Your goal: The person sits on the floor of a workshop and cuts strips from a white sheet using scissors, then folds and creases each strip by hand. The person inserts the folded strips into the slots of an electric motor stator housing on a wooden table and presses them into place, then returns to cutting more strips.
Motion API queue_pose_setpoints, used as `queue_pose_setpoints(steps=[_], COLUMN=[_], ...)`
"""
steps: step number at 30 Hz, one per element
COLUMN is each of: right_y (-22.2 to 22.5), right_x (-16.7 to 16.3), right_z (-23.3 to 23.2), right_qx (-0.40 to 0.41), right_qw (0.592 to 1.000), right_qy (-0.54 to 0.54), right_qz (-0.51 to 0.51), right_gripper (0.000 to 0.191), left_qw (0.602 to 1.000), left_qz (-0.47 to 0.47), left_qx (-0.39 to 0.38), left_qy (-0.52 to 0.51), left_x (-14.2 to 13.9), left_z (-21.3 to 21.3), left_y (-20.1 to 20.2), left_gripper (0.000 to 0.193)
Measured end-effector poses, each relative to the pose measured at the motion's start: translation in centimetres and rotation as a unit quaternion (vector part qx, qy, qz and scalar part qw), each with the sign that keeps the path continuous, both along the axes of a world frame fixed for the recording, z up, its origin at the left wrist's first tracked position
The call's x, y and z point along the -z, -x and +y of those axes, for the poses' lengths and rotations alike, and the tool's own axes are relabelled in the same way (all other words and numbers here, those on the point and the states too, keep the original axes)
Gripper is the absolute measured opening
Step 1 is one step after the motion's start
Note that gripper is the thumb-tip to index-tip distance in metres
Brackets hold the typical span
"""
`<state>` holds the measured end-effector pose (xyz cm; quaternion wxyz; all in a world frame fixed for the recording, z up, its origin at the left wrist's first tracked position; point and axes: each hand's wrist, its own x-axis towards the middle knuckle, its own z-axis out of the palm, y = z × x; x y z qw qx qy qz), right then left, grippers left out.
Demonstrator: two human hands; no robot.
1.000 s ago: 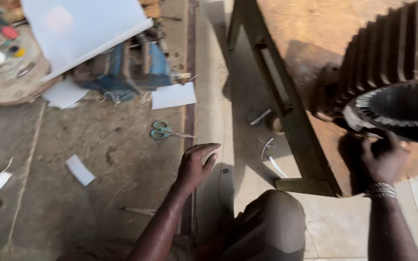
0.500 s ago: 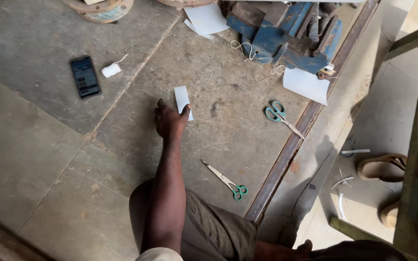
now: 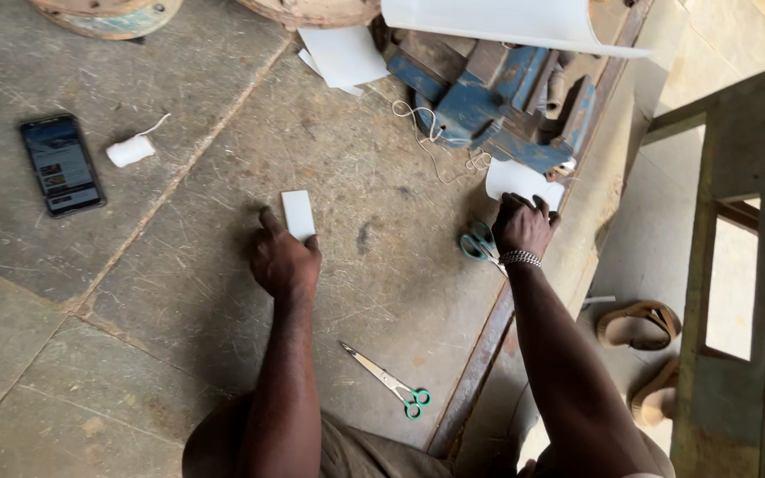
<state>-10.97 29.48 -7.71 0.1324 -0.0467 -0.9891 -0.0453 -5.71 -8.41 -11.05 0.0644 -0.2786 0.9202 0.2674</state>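
My left hand rests on the worn bench top, its fingertips on the near end of a small white paper strip. My right hand, with a metal band at the wrist, lies on the lower edge of a white paper sheet beside a blue bench vise. Green-handled scissors lie just left of that hand, partly under it. A second pair of scissors lies open-bladed near the bench's front edge.
A phone and a spool of white thread lie at the left. More white sheets sit by the vise, a large curled sheet above it. Sandals and a green metal frame stand at the right.
The view swung from the big gear at the right down to the bench. My left hand reached the paper strip; my right hand left the gear and came onto the sheet by the vise.
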Motion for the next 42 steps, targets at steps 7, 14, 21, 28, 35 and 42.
queue_pose_setpoints(steps=[7, 14, 21, 28, 35, 42], right_y=[-7.9, -13.5, -16.2, -15.0, -15.8, -16.7], right_x=[-3.3, -10.2, -10.8, -10.9, -9.3, -7.3], right_z=[-4.8, -10.3, -11.7, -10.2, -9.0, -9.0], right_qx=[-0.321, -0.410, -0.287, -0.247, -0.160, -0.244], right_qw=[0.944, 0.910, 0.907, 0.873, 0.786, 0.808], right_qy=[0.005, 0.017, 0.295, 0.313, 0.511, 0.495], right_qz=[0.081, 0.061, -0.096, -0.279, -0.309, -0.206], right_gripper=[0.035, 0.036, 0.031, 0.029, 0.064, 0.065], left_qw=[0.763, 0.712, 0.769, 0.713, 0.709, 0.731], left_qz=[0.059, 0.069, 0.222, 0.297, 0.215, 0.147], left_qx=[0.031, 0.045, -0.128, -0.135, -0.004, 0.009], left_qy=[-0.643, -0.697, -0.586, -0.620, -0.671, -0.667], left_x=[-0.8, -1.8, -3.7, -1.8, -1.0, 0.2], left_z=[4.9, 10.3, 5.1, 2.0, 4.0, 9.5], left_y=[0.4, -3.0, 0.0, -0.2, -1.7, -0.7], left_gripper=[0.043, 0.041, 0.086, 0.082, 0.054, 0.054])
